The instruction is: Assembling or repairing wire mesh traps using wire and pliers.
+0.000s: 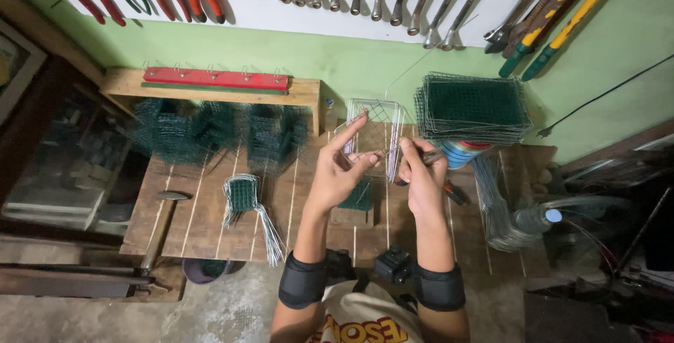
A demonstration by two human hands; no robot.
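Head camera looks down on both forearms raised above a wooden workbench, each wearing a black wrist band. The left hand is turned palm toward the right, index finger stretched up and forward, the other fingers and thumb loosely curled onto the near edge of a small bare-wire mesh panel. The right hand sits just beside it, fingers folded tightly around a slim dark-handled tool whose tip points left toward the panel's lower edge, between the two hands.

Whether the tool tip actually touches the wire cannot be told; the spot is small and partly covered by the left fingers. The tool's kind is also unclear, since most of it is buried in the fist. The panel's lower part is hidden behind both hands.

The panel is a silvery square grid, held upright and slightly tilted, with thin wire ends sticking up beyond its top. Just right of the right hand rises a stack of green mesh panels resting on a round tin. Left of the left hand lie a bundle of wires, a hammer and folded green mesh pieces.
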